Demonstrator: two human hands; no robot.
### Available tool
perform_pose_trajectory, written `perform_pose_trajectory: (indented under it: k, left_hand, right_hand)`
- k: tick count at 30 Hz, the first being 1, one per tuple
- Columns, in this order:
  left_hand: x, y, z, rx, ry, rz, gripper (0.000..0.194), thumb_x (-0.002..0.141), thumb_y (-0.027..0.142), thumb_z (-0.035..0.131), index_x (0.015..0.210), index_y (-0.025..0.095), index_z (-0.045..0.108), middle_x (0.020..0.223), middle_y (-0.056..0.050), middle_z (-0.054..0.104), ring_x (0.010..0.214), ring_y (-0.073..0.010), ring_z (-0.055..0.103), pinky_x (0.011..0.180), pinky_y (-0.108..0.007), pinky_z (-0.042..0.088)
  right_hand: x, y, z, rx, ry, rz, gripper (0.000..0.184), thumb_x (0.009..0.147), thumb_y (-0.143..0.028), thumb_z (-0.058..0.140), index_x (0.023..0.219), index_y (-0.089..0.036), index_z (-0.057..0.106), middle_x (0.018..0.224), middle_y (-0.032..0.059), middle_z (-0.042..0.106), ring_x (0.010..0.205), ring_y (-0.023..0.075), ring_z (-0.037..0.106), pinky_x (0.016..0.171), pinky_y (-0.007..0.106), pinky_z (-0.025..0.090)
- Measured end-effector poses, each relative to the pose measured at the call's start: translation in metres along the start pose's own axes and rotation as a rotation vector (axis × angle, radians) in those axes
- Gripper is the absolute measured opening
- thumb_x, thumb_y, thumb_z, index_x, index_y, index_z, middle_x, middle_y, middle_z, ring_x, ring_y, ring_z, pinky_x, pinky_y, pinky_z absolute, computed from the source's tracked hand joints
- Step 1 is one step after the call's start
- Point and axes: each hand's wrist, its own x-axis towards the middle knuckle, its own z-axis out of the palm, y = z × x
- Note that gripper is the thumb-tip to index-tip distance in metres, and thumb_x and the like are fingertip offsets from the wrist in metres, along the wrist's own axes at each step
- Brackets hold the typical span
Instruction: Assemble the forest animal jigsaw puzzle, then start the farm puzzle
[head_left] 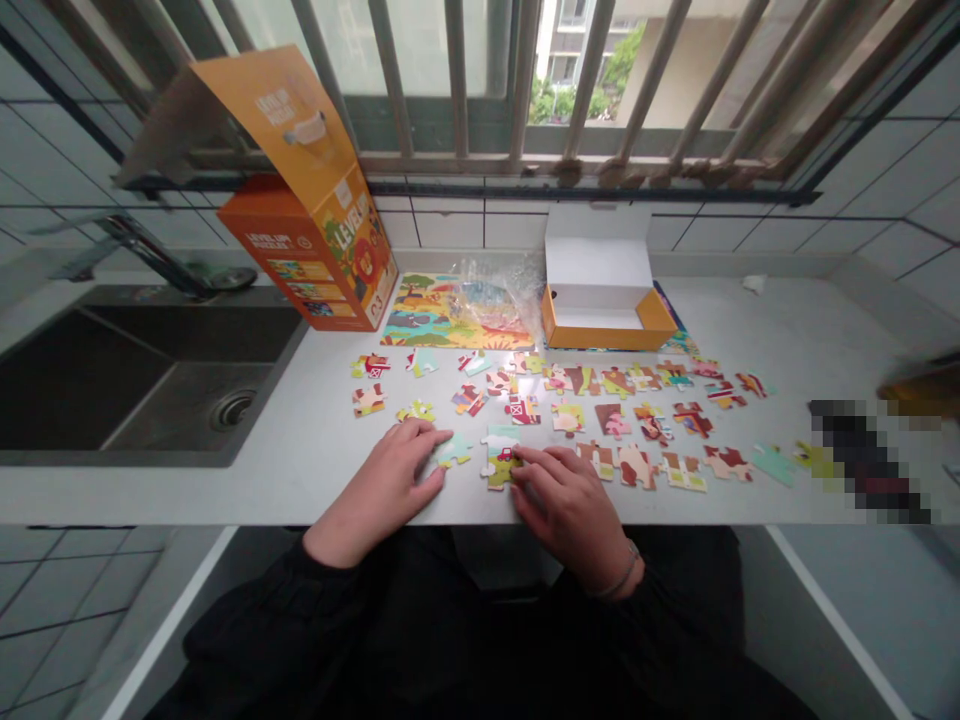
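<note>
My left hand [386,480] rests palm down on the counter, thumb and index finger apart. Beside its fingertips lies a pale blue-green puzzle piece [454,452]; whether they touch it, I cannot tell. My right hand [566,500] has its thumb and index finger at the right edge of a small joined section of puzzle pieces [501,458], which shows a red car on green ground under sky. Several loose pieces lie behind and beside the hands, among them one with a red barn [521,410], a brown-and-white one [636,465] and a pink-and-brown one [613,420].
An orange puzzle box [300,265] stands open at the back left, next to a dark sink [262,375]. Picture boards [416,310] and crumpled clear plastic [499,290] lie along the back. An open orange-and-white box [607,330] sits right of them. Window bars rise behind.
</note>
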Motion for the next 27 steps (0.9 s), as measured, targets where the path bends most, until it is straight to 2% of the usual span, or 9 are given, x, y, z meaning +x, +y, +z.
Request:
perform_pose_trajectory:
  k: [5,10,16,27]
  left_hand:
    - [-0.008,-0.009,0.006,0.053,0.099,0.046,0.040,0.103,0.023,0.055,0.140,0.018,0.069,0.141,-0.011,0.060,0.129,-0.0257,0.058,0.115,-0.046,0.049]
    - [-0.017,-0.008,0.011,0.196,0.189,0.083,0.038,0.103,0.020,0.053,0.137,0.018,0.069,0.137,-0.011,0.064,0.126,-0.0284,0.059,0.109,-0.048,0.049]
    - [-0.016,0.001,0.016,0.262,0.214,0.082,0.037,0.102,0.020,0.054,0.135,0.017,0.070,0.137,-0.011,0.066,0.124,-0.0286,0.060,0.104,-0.048,0.050]
    - [-0.016,0.000,0.016,0.247,0.250,0.071,0.034,0.100,0.018,0.056,0.131,0.018,0.072,0.134,-0.010,0.067,0.123,-0.0281,0.062,0.103,-0.046,0.050]
  right_hand:
    - [0.000,0.001,0.001,-0.004,0.008,0.015,0.015,0.100,-0.019,0.071,0.112,-0.027,0.073,0.139,0.0046,0.077,0.122,0.0305,0.068,0.103,0.053,0.057]
    - [0.000,0.000,0.002,-0.012,0.020,0.029,0.011,0.101,-0.019,0.070,0.109,-0.026,0.073,0.136,0.0045,0.078,0.121,0.0297,0.068,0.104,0.053,0.056]
    - [0.000,-0.001,0.005,-0.019,0.063,0.053,0.008,0.101,-0.017,0.069,0.101,-0.025,0.070,0.131,0.0051,0.079,0.116,0.0294,0.068,0.101,0.051,0.056]
    - [-0.001,-0.001,0.007,-0.023,0.076,0.055,0.008,0.102,-0.017,0.068,0.099,-0.024,0.068,0.128,0.0066,0.079,0.114,0.0284,0.069,0.100,0.049,0.055]
